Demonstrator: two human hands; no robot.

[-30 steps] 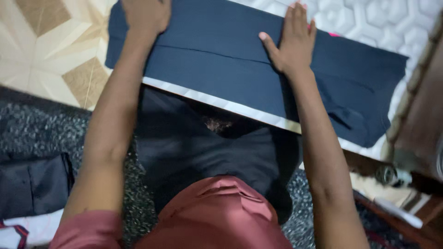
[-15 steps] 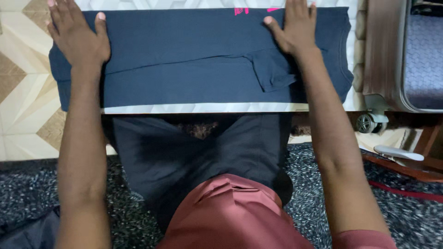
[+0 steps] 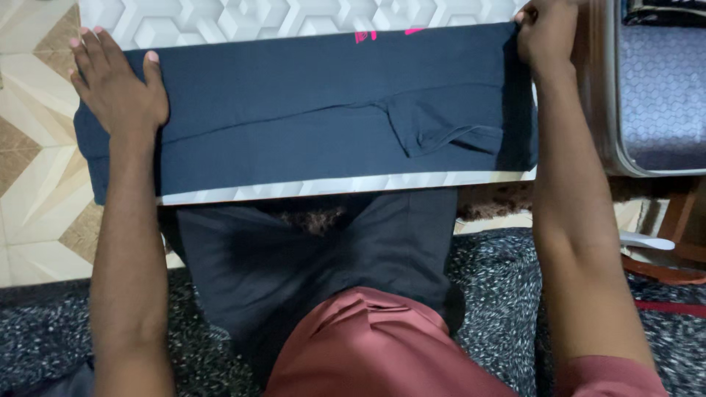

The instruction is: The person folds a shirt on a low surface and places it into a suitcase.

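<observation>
White hexagon-embossed padding covers the surface (image 3: 220,18), on which a dark navy garment (image 3: 309,95) is laid out flat as a long folded band, its near edge lying close to the surface's front rim. At the left end the garment overhangs the surface above a patterned tile floor (image 3: 29,191). The left hand (image 3: 118,84) is pressed flat on that end with fingers spread, nothing being gripped; judged from this, the cloth is being pinned so that it does not slide. The right hand (image 3: 548,33) is closed on the garment's right edge, where the fabric is seen turned up, as if that end is being lifted for folding over. A short sleeve (image 3: 434,129) is tucked across the middle, and a lengthwise fold line runs from it towards the left hand.

Only a sliver of pink print (image 3: 386,34) is seen at the far edge, too little to be made out. The right fingertips are partly cut off by the picture's top. A grey hard-shell suitcase (image 3: 654,88) is cropped at the right. A speckled dark rug (image 3: 500,279) is largely hidden by the person's legs.
</observation>
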